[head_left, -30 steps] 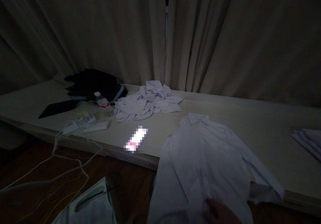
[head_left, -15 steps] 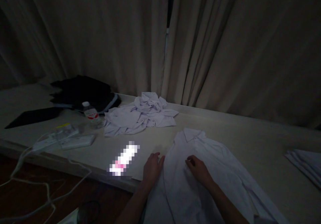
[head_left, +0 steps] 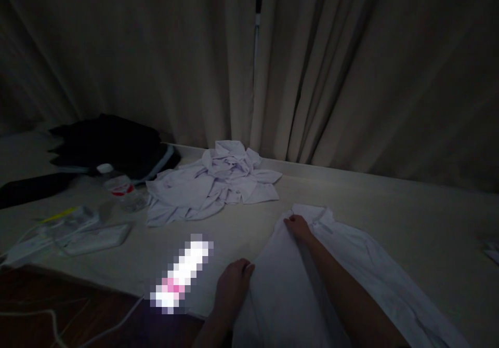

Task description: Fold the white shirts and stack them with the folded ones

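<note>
A white collared shirt (head_left: pixel 276 280) lies on the table at the lower right, its collar pointing away from me. My right hand (head_left: pixel 299 228) is closed on the fabric near the collar, at the left shoulder edge. My left hand (head_left: pixel 234 285) pinches the shirt's left edge lower down, thumb and fingers together. Between the two hands the edge runs in a fairly straight line. My right forearm covers part of the shirt's middle. The near end of the shirt runs out of view at the bottom.
A crumpled pile of white shirts (head_left: pixel 210 182) lies at the back. Left of it are dark folded clothes (head_left: pixel 105 145), a clear bottle (head_left: pixel 120 187) and a white power strip (head_left: pixel 42 241) with cables. A bright pixelated screen (head_left: pixel 183 272) lies near the front edge. Curtains (head_left: pixel 175 62) hang behind.
My right hand has moved up and away to the collar end and gripped the cloth. My left hand has closed on the shirt's edge. The view has shifted a little.
</note>
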`<state>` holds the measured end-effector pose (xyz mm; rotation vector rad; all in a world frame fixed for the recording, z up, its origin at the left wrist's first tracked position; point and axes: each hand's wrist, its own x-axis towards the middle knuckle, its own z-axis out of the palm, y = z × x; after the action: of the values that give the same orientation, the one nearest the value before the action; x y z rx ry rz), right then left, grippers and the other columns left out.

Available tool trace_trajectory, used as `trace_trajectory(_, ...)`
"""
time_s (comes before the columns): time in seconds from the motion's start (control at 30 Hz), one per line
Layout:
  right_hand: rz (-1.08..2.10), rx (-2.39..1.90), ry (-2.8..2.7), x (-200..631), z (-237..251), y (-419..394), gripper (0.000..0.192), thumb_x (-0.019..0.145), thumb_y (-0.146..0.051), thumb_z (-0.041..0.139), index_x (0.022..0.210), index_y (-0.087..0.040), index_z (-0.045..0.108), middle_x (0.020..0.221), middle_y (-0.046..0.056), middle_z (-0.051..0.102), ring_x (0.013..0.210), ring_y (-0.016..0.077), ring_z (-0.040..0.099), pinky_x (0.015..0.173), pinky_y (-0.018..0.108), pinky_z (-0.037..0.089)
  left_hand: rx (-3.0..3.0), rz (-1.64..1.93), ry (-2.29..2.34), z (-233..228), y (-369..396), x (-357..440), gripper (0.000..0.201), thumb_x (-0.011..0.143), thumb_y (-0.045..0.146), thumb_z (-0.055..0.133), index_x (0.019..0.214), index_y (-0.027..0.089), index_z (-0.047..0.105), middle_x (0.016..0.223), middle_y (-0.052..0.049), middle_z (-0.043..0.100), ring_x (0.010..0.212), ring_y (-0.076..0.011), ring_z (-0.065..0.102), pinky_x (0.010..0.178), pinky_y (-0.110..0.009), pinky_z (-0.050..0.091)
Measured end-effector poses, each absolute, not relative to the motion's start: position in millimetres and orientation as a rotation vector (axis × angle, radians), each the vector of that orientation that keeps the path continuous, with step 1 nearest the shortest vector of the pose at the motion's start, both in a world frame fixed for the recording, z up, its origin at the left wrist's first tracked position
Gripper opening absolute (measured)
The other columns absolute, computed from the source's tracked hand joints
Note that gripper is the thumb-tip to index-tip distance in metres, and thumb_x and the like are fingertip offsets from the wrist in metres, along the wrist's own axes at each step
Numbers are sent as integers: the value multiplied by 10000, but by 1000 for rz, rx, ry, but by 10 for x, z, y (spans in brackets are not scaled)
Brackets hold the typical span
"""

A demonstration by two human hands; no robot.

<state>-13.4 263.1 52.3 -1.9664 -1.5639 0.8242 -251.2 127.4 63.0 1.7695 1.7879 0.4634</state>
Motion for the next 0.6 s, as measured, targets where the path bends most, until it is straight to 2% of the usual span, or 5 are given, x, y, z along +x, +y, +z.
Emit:
trace_trajectory(0.13, 931, -1861, -1507, -141, 521, 2785, 198, 763, -323, 527, 780, -150, 622, 677, 9, 611, 636, 135, 557, 588, 240, 410, 1771, 421, 1861, 566, 1293, -2626, 365, 884, 427, 345, 933, 218, 640, 880, -63, 679, 850, -184, 601, 752, -292, 388)
trace_trajectory(0.3, 1024, -1770, -1407, -296, 482, 2907, 249, 776, -321, 516, 896, -134, 627, 717, 23, 639, 582, 113, 544, 535, 221, 410, 1907, 482, 1872, 525, 1330, -2668, 363, 894, 382, 347, 902, 207, 665, 917, -62, 684, 888, -196, 588, 812, -316, 380)
trace_trajectory(0.6, 980, -1781, -1388, -334, 421, 2850, 362, 828, -338, 497, 1109, -120, 561, 854, 74, 672, 697, 130, 605, 636, 243, 458, 2033, 381, 2033, 602, 1407, -2663, 399, 910, 332, 296, 873, 161, 655, 889, -104, 672, 883, -216, 585, 794, -336, 381)
